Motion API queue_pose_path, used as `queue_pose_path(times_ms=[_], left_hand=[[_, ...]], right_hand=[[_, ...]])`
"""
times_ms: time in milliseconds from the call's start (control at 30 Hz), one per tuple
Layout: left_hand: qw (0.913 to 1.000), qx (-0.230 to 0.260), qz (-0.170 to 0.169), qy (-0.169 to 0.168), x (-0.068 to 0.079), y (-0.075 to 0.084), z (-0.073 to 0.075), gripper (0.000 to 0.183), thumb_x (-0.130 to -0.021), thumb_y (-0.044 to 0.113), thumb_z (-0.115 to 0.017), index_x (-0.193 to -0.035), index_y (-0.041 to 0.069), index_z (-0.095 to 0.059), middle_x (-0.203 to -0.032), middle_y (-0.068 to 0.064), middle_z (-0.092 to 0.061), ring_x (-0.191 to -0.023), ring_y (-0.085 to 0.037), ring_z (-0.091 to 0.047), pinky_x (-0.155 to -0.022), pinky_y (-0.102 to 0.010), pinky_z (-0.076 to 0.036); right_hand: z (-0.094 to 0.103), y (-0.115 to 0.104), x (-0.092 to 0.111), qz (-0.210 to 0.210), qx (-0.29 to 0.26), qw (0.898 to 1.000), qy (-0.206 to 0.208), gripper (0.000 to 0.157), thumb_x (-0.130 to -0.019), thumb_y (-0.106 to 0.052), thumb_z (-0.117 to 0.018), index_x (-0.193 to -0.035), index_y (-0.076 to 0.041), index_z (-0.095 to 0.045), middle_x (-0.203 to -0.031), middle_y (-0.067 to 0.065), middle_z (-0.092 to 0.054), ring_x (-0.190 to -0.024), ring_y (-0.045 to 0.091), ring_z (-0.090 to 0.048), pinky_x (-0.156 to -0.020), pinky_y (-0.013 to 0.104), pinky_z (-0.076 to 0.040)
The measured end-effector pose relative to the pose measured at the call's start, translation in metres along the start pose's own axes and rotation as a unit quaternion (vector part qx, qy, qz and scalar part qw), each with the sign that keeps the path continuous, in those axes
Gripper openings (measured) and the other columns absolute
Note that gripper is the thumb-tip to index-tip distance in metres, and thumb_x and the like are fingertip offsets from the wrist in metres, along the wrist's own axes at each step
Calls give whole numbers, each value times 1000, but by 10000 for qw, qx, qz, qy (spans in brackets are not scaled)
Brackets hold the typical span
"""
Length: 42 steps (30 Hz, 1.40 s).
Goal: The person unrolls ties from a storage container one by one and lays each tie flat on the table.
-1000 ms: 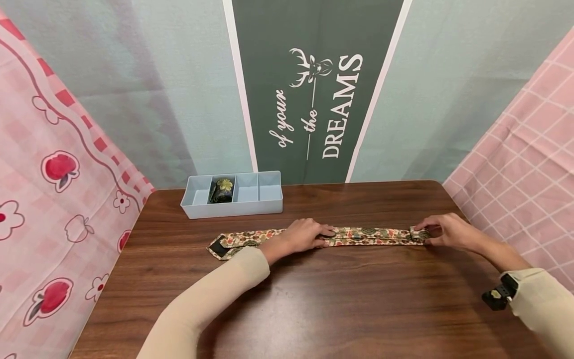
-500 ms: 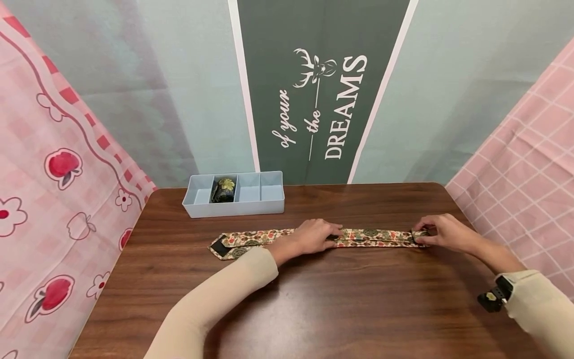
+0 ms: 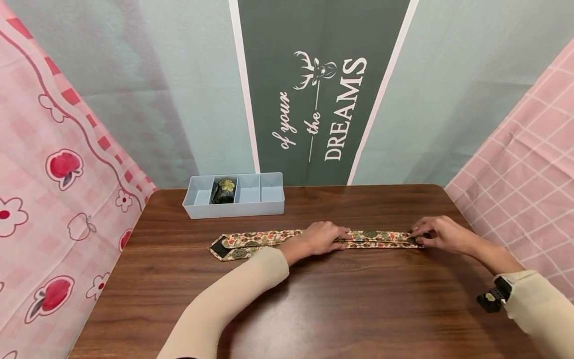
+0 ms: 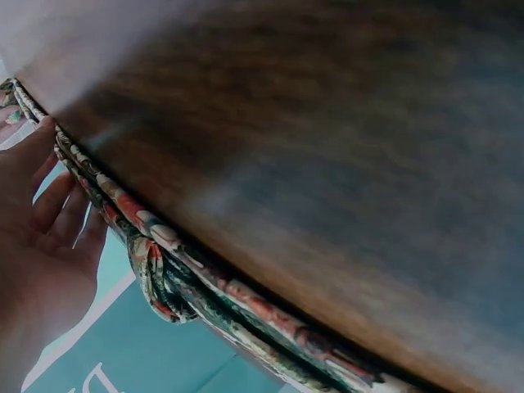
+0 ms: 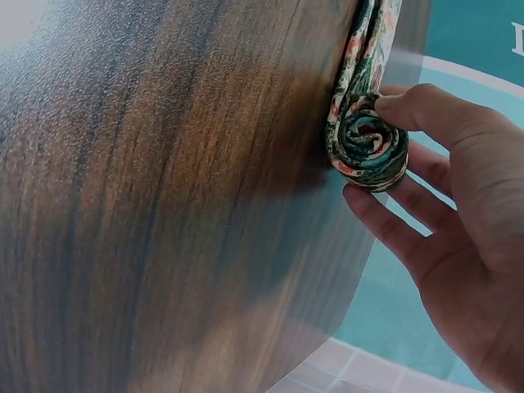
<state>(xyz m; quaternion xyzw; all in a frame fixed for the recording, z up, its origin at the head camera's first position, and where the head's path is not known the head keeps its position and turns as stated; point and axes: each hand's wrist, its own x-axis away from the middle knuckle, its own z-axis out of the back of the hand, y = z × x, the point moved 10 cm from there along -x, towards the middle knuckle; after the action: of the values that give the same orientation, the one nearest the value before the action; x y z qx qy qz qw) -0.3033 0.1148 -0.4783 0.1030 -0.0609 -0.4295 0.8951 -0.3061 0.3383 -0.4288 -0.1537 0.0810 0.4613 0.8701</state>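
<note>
A patterned cream, red and green necktie (image 3: pixel 378 235) lies lengthwise across the table, its dark-lined wide tip at the left. Its right end is wound into a coil (image 5: pixel 370 143), seen end-on in the right wrist view. My right hand (image 3: pixel 441 234) grips this coil, thumb on top and fingers around its far side. Midway along the necktie my left hand (image 3: pixel 322 238) rests across it, thumb and loosely straight fingers at opposite edges. In the left wrist view the left hand (image 4: pixel 41 237) touches the strip, near a fabric loop (image 4: pixel 155 278) standing off it.
A pale blue tray (image 3: pixel 237 209) with several compartments stands at the back left of the table (image 3: pixel 341 299). One compartment holds a dark rolled necktie (image 3: pixel 223 191) with a yellow flower. Printed cloths hang behind and at both sides.
My left hand has slid right along the necktie. My right hand has turned the coiled end over and moved slightly left with it. The tray has stayed put.
</note>
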Motion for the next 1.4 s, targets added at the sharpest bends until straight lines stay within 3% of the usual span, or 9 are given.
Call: queue_pose_path(times_ms=[267, 400, 633, 900, 1167, 1400], left_hand=[[9999, 20, 95, 83, 3, -7, -1, 36, -97, 43, -58, -132, 38, -61, -143, 16, -51, -120, -11, -59, -88, -34, -53], [9999, 57, 112, 102, 5, -10, 0, 36, -97, 44, -58, -132, 38, -62, -143, 16, -51, -120, -11, -59, -87, -34, -54], [9998, 95, 102, 114, 12, -13, 4, 36, -96, 43, -60, -131, 37, -63, -142, 15, -52, -119, -13, -60, -87, -36, -54], [9997, 145, 169, 99, 18, -17, 4, 37, -96, 43, -60, -132, 36, -62, -142, 14, -52, -119, -15, -60, -85, -38, -54], [9997, 126, 208, 85, 23, -19, 4, 37, -96, 44, -59, -132, 37, -62, -142, 15, -52, -118, -15, -61, -85, -38, -54], [9997, 136, 134, 132, 29, -18, 7, 37, -95, 41, -61, -132, 34, -63, -140, 13, -54, -117, -16, -62, -87, -37, -54]], right_hand=[[0, 6, 2, -300, 160, 9994, 112, 26, -62, -11, -91, -83, -20, -78, -92, 1, -72, -78, 8, -66, -63, 14, -47], [2, 6, 4, -332, 212, 9990, 205, 30, -60, -11, -91, -80, -24, -74, -89, -4, -71, -77, 8, -66, -64, 15, -47], [3, 9, 7, -427, 260, 9987, 137, 34, -61, -10, -91, -89, -21, -75, -89, -9, -71, -78, 7, -66, -65, 17, -46], [4, 13, 10, -393, 279, 9988, 32, 42, -62, -12, -91, -101, -19, -77, -94, -9, -71, -85, 10, -67, -75, 9, -44], [7, 22, 21, -578, 273, 9979, 132, 45, -57, -8, -92, -98, -19, -76, -91, -7, -72, -77, 8, -67, -64, 14, -49], [7, 29, 31, -702, 157, 9972, 207, 47, -56, -4, -92, -96, -19, -73, -86, -8, -71, -70, 5, -63, -60, 17, -45]])
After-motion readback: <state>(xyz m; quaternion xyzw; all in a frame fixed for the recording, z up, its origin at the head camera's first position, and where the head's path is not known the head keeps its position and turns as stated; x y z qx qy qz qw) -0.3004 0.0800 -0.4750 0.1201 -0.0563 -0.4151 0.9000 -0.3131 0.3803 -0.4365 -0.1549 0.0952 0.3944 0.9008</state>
